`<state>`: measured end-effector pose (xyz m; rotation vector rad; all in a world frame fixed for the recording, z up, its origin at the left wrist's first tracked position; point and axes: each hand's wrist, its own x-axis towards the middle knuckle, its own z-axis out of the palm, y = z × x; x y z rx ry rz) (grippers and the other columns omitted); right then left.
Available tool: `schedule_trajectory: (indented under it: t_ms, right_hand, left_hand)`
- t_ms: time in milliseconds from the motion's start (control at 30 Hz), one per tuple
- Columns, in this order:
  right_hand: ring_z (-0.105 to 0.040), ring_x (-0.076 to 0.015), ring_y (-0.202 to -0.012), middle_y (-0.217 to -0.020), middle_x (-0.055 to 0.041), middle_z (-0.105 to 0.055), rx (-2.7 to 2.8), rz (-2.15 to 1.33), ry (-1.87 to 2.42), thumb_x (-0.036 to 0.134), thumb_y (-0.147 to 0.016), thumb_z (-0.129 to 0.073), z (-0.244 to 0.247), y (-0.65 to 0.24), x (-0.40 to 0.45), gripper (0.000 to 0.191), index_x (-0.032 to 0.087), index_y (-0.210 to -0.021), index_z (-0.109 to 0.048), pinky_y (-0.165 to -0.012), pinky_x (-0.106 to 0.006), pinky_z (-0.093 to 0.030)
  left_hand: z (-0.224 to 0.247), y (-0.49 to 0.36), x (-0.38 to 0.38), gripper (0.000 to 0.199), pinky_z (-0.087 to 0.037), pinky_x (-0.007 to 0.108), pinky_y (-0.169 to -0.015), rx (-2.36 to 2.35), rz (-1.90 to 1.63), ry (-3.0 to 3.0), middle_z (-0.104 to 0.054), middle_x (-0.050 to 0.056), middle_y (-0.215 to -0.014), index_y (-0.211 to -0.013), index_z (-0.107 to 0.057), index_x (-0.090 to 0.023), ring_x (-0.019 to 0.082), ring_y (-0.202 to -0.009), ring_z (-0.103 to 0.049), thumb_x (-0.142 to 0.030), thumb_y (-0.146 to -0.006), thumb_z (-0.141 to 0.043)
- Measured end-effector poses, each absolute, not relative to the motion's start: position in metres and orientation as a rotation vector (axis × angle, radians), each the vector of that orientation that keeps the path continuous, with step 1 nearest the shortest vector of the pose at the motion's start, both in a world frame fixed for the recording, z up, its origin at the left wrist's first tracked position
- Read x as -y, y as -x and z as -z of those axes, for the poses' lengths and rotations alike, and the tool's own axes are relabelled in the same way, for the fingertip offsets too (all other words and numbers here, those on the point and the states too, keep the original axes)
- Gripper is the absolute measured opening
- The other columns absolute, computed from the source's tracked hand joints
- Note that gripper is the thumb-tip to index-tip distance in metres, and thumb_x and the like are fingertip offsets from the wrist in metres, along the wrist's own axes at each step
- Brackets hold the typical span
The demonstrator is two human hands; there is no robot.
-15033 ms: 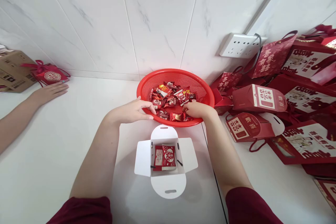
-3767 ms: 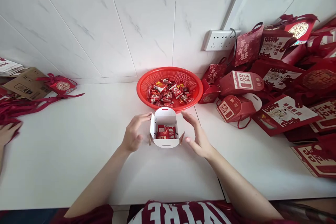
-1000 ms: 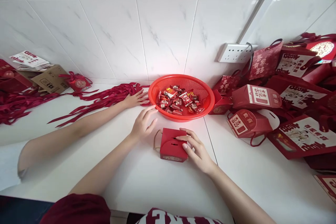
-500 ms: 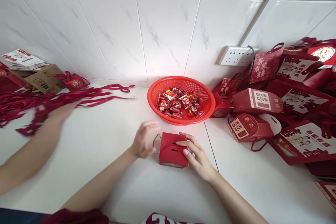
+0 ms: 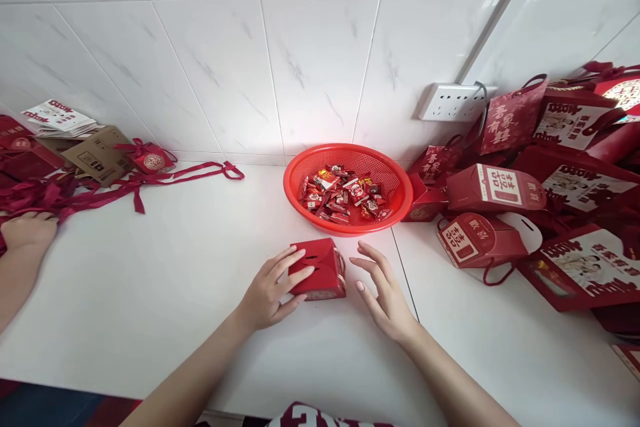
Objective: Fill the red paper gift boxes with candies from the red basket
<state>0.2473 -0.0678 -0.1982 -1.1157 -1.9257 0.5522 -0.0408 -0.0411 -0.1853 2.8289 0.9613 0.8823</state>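
A small red gift box (image 5: 325, 273) sits on the white tabletop, with two short slots in its lid and a twisted cord handle (image 5: 341, 264) down its right side. My left hand (image 5: 274, 288) grips it from the left, fingers across the lid and thumb at the front edge. Just right of the box, my right hand (image 5: 381, 293) hovers with its fingers apart and nothing in them. Behind both hands stands a red plastic basket (image 5: 295, 203) of wrapped candies (image 5: 343, 195).
Red gift boxes and bags (image 5: 493, 187) crowd the right side beneath a white power strip (image 5: 453, 102). At left lie dark red ribbons (image 5: 150, 180), a cardboard box (image 5: 103, 157), stacked cards (image 5: 60, 117) and a small red box (image 5: 153, 159). Another person's hand (image 5: 31, 230) is on the ribbons.
The gift box has shifted left and turned, so its cord now faces right. My left hand has taken hold; my right has let go. The other person's hand dragged ribbons leftward.
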Motion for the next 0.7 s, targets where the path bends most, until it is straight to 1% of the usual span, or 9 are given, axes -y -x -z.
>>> schedule_trajectory:
  t_ms: [100, 167, 233, 300, 367, 433, 533, 600, 700]
  right_hand:
    - [-0.033, -0.026, -0.143, -0.154, -0.0107, -0.032, 1.972, -0.574, 1.092, 0.028, -0.099, -0.046, 0.197, -0.246, 0.069, 0.037, 0.026, -0.136, -0.045, -0.115, -0.049, -0.035]
    - [-0.035, -0.0252, -0.143, -0.154, -0.011, -0.035, 2.067, -0.659, 1.034, 0.028, -0.099, -0.048, 0.196, -0.244, 0.07, 0.043, 0.025, -0.141, -0.04, -0.115, -0.047, -0.037]
    - [-0.042, -0.0245, -0.138, -0.153, -0.0121, -0.038, 2.146, -0.776, 1.005, 0.028, -0.098, -0.05, 0.195, -0.243, 0.071, 0.052, 0.024, -0.146, -0.031, -0.111, -0.044, -0.042]
    - [-0.052, -0.0242, -0.13, -0.15, -0.013, -0.043, 2.175, -0.853, 1.027, 0.028, -0.097, -0.051, 0.195, -0.241, 0.071, 0.059, 0.024, -0.149, -0.025, -0.105, -0.043, -0.048]
    - [-0.057, -0.0244, -0.123, -0.145, -0.0123, -0.05, 2.184, -0.858, 1.06, 0.026, -0.096, -0.05, 0.195, -0.241, 0.07, 0.059, 0.024, -0.149, -0.024, -0.1, -0.043, -0.051]
    - [-0.058, -0.0245, -0.122, -0.14, -0.0115, -0.053, 2.197, -0.819, 1.066, 0.025, -0.096, -0.049, 0.194, -0.24, 0.069, 0.057, 0.025, -0.148, -0.027, -0.099, -0.043, -0.052]
    - [-0.054, -0.0237, -0.126, -0.144, -0.0112, -0.049, 2.234, -0.747, 1.046, 0.021, -0.096, -0.047, 0.194, -0.238, 0.069, 0.053, 0.026, -0.146, -0.032, -0.102, -0.043, -0.05]
    - [-0.052, -0.0235, -0.129, -0.148, -0.0104, -0.044, 2.274, -0.713, 1.05, 0.02, -0.097, -0.045, 0.194, -0.237, 0.07, 0.049, 0.027, -0.145, -0.035, -0.104, -0.043, -0.049]
    - [-0.053, -0.0238, -0.128, -0.149, -0.0099, -0.043, 2.319, -0.699, 1.082, 0.022, -0.098, -0.044, 0.196, -0.235, 0.072, 0.043, 0.027, -0.141, -0.041, -0.103, -0.044, -0.049]
  left_hand:
    - [0.188, 0.047, 0.043, 0.058, -0.038, 0.054, -0.112, -1.036, -0.926, -2.74, -0.034, 0.012, -0.154, -0.143, -0.045, -0.027, 0.035, -0.144, -0.03, -0.021, -0.088, -0.061]
    - [0.189, 0.047, 0.043, 0.056, -0.033, 0.06, -0.113, -0.972, -0.909, -2.692, -0.023, 0.012, -0.159, -0.141, -0.049, -0.027, 0.04, -0.147, -0.021, -0.029, -0.087, -0.063]
    - [0.188, 0.045, 0.042, 0.057, -0.028, 0.065, -0.114, -0.883, -0.869, -2.661, -0.014, 0.012, -0.162, -0.139, -0.052, -0.026, 0.044, -0.148, -0.013, -0.039, -0.086, -0.065]
    - [0.185, 0.041, 0.043, 0.055, -0.029, 0.063, -0.113, -0.87, -0.836, -2.663, -0.013, 0.011, -0.162, -0.138, -0.053, -0.027, 0.044, -0.147, -0.015, -0.039, -0.086, -0.065]
    - [0.182, 0.039, 0.046, 0.053, -0.035, 0.059, -0.112, -0.933, -0.848, -2.707, -0.02, 0.011, -0.16, -0.137, -0.054, -0.03, 0.04, -0.144, -0.026, -0.03, -0.085, -0.065]
    - [0.182, 0.039, 0.05, 0.055, -0.04, 0.055, -0.109, -1.011, -0.915, -2.777, -0.033, 0.009, -0.153, -0.136, -0.055, -0.033, 0.036, -0.138, -0.035, -0.025, -0.082, -0.067]
    - [0.184, 0.049, 0.052, 0.06, -0.042, 0.053, -0.105, -1.231, -1.033, -2.824, -0.048, 0.009, -0.141, -0.135, -0.056, -0.034, 0.034, -0.13, -0.044, -0.027, -0.078, -0.072]
    - [0.186, 0.061, 0.047, 0.058, -0.042, 0.052, -0.104, -1.498, -1.113, -2.768, -0.053, 0.009, -0.136, -0.134, -0.058, -0.034, 0.034, -0.125, -0.048, -0.027, -0.078, -0.072]
    - [0.188, 0.082, 0.026, 0.051, -0.042, 0.05, -0.101, -1.867, -1.18, -2.641, -0.057, 0.009, -0.132, -0.13, -0.062, -0.034, 0.034, -0.123, -0.048, -0.032, -0.08, -0.071]
